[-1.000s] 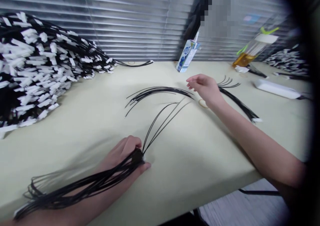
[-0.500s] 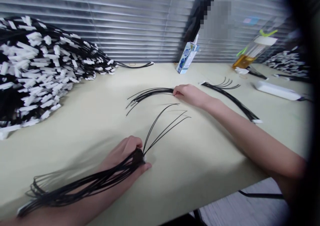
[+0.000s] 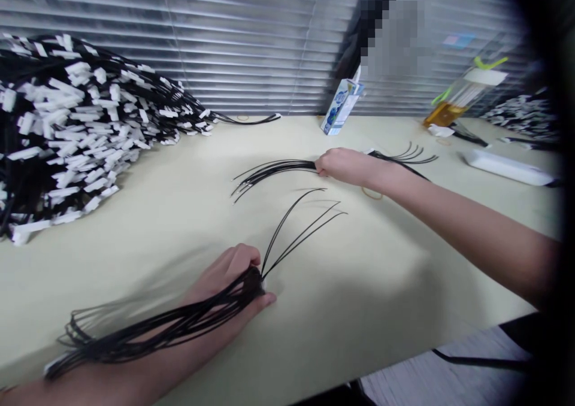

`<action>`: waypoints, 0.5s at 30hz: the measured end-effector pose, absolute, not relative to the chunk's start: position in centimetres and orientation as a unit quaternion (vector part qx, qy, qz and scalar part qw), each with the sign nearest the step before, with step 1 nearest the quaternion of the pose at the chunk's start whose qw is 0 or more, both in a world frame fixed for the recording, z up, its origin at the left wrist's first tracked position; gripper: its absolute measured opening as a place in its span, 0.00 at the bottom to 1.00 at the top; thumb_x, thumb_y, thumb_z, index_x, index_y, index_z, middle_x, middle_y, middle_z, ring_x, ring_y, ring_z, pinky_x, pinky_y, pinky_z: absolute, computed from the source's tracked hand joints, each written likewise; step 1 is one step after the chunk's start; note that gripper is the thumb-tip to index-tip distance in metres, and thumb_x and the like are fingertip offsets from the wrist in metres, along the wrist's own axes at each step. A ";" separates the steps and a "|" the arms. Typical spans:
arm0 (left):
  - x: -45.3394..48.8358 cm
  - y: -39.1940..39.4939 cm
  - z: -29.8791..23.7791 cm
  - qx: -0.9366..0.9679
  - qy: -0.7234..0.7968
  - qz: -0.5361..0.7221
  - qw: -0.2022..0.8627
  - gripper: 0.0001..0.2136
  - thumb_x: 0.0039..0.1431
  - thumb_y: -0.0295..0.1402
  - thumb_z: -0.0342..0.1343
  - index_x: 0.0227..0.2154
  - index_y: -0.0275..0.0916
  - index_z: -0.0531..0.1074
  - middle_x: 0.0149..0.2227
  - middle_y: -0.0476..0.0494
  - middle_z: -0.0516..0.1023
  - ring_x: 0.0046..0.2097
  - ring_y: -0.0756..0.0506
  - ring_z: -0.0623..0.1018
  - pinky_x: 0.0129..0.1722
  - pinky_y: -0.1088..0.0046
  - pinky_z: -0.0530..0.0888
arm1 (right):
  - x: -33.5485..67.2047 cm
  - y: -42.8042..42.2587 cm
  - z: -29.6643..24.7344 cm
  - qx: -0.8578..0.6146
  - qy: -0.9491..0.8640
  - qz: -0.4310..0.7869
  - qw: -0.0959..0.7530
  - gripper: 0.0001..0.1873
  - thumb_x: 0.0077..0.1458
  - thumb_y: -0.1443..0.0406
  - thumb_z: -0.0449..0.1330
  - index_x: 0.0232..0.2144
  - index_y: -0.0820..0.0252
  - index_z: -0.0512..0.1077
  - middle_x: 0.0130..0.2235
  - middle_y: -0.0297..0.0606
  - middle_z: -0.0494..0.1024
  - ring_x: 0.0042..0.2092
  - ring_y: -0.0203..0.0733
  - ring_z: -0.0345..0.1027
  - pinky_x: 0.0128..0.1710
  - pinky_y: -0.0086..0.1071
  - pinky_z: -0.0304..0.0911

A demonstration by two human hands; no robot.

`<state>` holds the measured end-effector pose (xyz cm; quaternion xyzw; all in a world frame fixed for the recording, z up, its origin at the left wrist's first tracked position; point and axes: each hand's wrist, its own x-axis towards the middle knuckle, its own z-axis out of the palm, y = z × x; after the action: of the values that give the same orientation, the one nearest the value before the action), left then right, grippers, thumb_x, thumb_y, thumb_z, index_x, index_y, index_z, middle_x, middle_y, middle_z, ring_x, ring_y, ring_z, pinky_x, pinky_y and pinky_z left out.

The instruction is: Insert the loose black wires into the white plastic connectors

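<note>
My left hand rests on the pale table near the front, closed round a thick bundle of thin black cables that trails back over my forearm; a few strands arc forward out of the grip. My right hand reaches to the middle of the table with its fingers pinched on one end of a second, loose bunch of black cables lying flat and fanning out to the left.
A big heap of black cables with white tags fills the left. A small drink carton stands by the blinds. More cables, a rubber band, a bottle and a white box lie at right.
My right hand came down from above the table, moved left and closed on the end of the loose cable bunch. The left hand has stayed put with its bundle.
</note>
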<state>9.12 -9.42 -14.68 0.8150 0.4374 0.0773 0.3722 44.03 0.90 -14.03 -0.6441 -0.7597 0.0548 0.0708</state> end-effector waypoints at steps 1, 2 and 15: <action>9.1 -9.4 -14.7 0.815 0.436 0.076 0.373 0.10 0.51 0.36 0.56 0.34 0.47 0.59 0.33 0.55 0.70 0.34 0.45 0.70 0.33 0.70 0.65 | 44.0 1.1 -13.8 -0.644 -0.759 0.069 0.065 0.06 0.42 0.70 0.59 0.17 0.59 0.68 0.21 0.37 0.68 0.33 0.44 0.65 0.34 0.34 0.53; 9.1 -9.4 -14.6 0.815 0.437 0.075 0.373 0.11 0.51 0.37 0.56 0.34 0.47 0.59 0.33 0.55 0.70 0.34 0.45 0.70 0.33 0.70 0.65 | 44.0 1.2 -13.6 -0.644 -0.759 0.083 0.056 0.07 0.41 0.71 0.59 0.16 0.59 0.68 0.20 0.36 0.68 0.32 0.43 0.64 0.33 0.34 0.52; 9.0 -9.5 -15.4 0.816 0.441 0.094 0.360 0.11 0.51 0.37 0.56 0.35 0.48 0.59 0.33 0.57 0.70 0.34 0.46 0.71 0.33 0.70 0.65 | 38.4 -4.3 -9.7 -0.541 -0.600 0.491 0.326 0.07 0.49 0.61 0.58 0.27 0.60 0.68 0.25 0.35 0.71 0.24 0.32 0.62 0.23 0.28 0.60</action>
<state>8.99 -9.47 -15.44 0.8164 0.4414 0.0944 0.3602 38.40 -4.34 -9.70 -0.5412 -0.5999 0.4908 0.3261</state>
